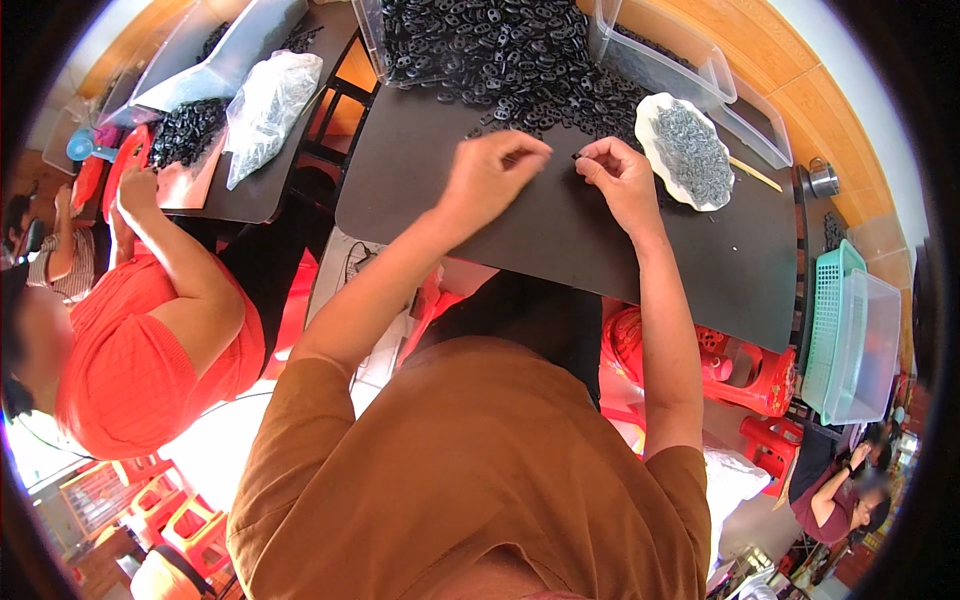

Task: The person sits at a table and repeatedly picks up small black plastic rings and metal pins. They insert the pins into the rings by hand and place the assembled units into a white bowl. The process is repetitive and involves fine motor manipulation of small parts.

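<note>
Both hands are over the dark tabletop [560,225], a short gap between them. My right hand [618,180] pinches a small black piece [577,156] between thumb and forefinger; only its end shows. My left hand [488,178] is closed, its thumb and fingers curled together, and whatever they hold is too small or hidden to make out. Just beyond my hands spreads a large heap of black plastic pieces with holes [500,60]. Right of my right hand sits a white scalloped dish [655,105] full of small shiny metal parts [692,155].
Clear plastic bins [690,80] flank the heap. A metal cup [823,178] and a green basket [830,330] are at the right. Red stools [750,375] are under the table. At left, a person in red [160,340] works at another table with black pieces and a plastic bag [272,105].
</note>
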{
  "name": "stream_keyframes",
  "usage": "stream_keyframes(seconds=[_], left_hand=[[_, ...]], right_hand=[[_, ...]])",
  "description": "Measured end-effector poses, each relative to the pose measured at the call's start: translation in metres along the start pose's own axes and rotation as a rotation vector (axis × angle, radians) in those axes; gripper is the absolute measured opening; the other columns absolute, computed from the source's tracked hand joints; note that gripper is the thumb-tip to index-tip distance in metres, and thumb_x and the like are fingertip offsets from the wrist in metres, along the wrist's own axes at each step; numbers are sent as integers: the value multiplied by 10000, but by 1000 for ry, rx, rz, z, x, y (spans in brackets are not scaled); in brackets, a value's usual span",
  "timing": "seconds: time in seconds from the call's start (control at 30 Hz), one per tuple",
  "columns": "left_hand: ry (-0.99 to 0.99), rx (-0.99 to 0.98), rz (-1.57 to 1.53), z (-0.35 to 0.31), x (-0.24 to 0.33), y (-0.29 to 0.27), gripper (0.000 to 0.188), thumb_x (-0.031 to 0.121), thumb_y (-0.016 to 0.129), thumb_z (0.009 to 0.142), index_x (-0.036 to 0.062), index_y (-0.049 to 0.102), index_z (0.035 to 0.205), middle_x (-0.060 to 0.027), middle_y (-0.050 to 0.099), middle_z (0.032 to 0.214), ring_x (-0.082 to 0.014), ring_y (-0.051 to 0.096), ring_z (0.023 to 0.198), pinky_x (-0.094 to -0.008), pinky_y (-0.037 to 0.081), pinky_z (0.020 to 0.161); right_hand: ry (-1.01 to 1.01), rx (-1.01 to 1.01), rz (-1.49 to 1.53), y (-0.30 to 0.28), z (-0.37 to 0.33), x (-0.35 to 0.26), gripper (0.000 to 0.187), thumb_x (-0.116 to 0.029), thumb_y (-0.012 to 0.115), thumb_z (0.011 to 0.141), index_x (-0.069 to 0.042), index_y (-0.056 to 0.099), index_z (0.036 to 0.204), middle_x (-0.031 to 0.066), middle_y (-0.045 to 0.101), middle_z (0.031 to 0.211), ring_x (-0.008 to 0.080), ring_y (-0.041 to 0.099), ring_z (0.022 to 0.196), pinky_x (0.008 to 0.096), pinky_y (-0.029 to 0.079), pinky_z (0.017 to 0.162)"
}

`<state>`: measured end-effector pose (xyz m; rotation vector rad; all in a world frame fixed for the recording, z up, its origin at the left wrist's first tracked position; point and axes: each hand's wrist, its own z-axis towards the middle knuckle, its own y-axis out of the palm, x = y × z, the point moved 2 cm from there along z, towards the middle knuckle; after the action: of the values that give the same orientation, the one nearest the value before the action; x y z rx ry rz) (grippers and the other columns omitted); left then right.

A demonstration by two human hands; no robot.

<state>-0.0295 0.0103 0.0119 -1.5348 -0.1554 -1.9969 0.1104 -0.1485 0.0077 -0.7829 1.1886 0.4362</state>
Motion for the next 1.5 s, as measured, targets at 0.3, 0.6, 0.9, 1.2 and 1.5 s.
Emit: stream_keyframes(seconds=[0.3, 0.6, 0.9, 1.2, 1.5], left_hand=[[283, 3, 652, 11, -11, -62, 208, 113, 707, 805, 64, 676, 1005, -118, 629, 916, -317, 617, 871, -398, 501, 781], [323, -52, 636, 10, -8, -63, 133, 9, 651, 829, 36, 665, 958, -139, 630, 901, -345, 625, 819, -396, 501, 720], [386, -152, 567, 13, -17, -79, 177, -79, 582, 833, 26, 682, 934, -129, 661, 985, -311, 655, 866, -354, 523, 771], [36, -35, 700, 13, -4, -83, 138, 95, 680, 837, 15, 682, 949, -120, 662, 959, -258, 653, 808, -329, 518, 767], [25, -164, 540, 23, -12, -66, 199, 66, 720, 794, 32, 683, 987, -95, 674, 904, -185, 652, 803, -298, 517, 740]], right_hand=[[-203, -10, -314, 14, -3, -17, 77, -27, 690, 805, -3, 624, 838, 58, 642, 766, 113, 604, 660, 260, 478, 614], [-66, -28, -46, 12, -5, -9, 70, -34, 681, 823, -18, 633, 872, 24, 672, 759, 69, 627, 673, 225, 487, 634], [-82, -31, -104, 12, -5, -7, 79, -36, 683, 816, -21, 638, 879, 25, 677, 753, 79, 631, 659, 239, 492, 631], [-96, -34, -122, 12, -4, -6, 91, -31, 695, 809, -24, 653, 889, 24, 680, 766, 78, 621, 669, 232, 485, 635], [-144, 1, -149, 14, -6, -9, 104, -29, 710, 793, -28, 674, 891, 19, 670, 765, 73, 574, 637, 236, 473, 614]])
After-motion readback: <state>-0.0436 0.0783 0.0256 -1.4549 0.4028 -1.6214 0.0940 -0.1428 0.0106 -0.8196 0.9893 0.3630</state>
